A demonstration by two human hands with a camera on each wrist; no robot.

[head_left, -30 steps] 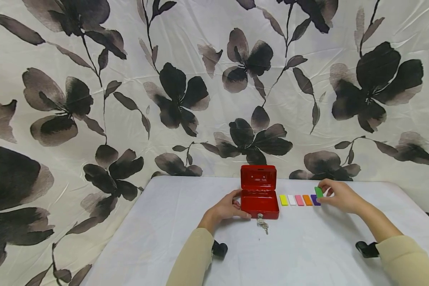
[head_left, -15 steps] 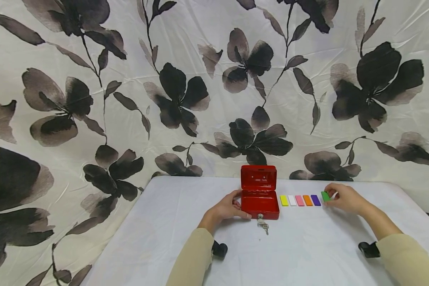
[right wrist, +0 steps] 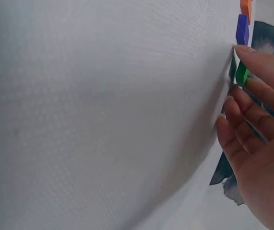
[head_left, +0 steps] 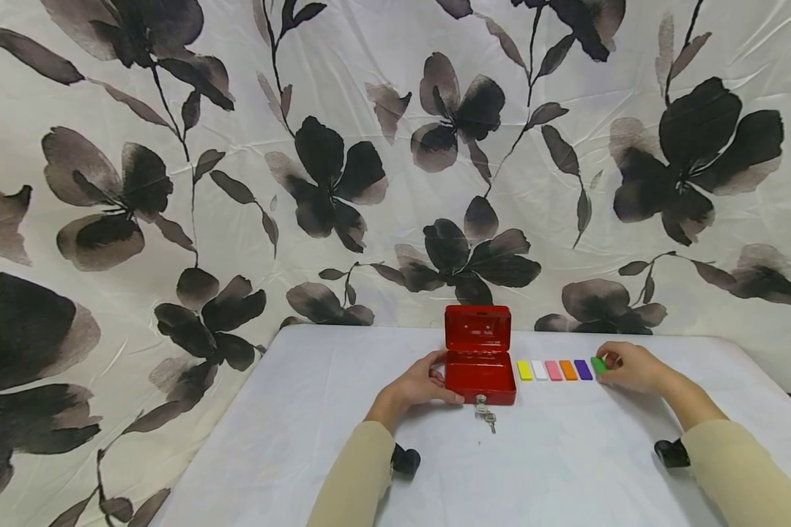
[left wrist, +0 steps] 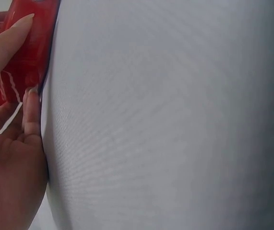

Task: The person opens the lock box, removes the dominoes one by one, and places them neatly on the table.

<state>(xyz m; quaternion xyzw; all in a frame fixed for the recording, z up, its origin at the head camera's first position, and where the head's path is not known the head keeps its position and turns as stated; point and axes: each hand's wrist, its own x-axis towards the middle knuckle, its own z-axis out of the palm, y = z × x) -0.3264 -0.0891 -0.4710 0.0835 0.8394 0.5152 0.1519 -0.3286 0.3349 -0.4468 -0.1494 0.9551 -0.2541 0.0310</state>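
Observation:
A small red cash box [head_left: 497, 397] stands with its lid [head_left: 477, 328] raised, and a bunch of keys [head_left: 486, 418] hangs at its front lock. My left hand [head_left: 417, 383] grips the box's left side, the thumb along the front wall. In the left wrist view the fingertips lie right at the box's lower edge. My right hand [head_left: 635, 367] pinches a green block [head_left: 598, 365] between thumb and fingers, at the right end of a row of blocks. The right wrist view shows this green block [right wrist: 242, 74] close beside the purple block [right wrist: 242, 29].
Left of the green block lie the purple [head_left: 583, 369], orange [head_left: 568, 370], pink [head_left: 554, 371], white [head_left: 539, 370] and yellow [head_left: 524, 370] blocks, evenly spaced beside the box. A white cloth covers the table [head_left: 554, 468]. Behind it hangs a floral curtain [head_left: 395, 197].
The right hand has brought the green block down and rightward from over the purple one, then nudged it slightly left into line with the row. The left hand stays at the box.

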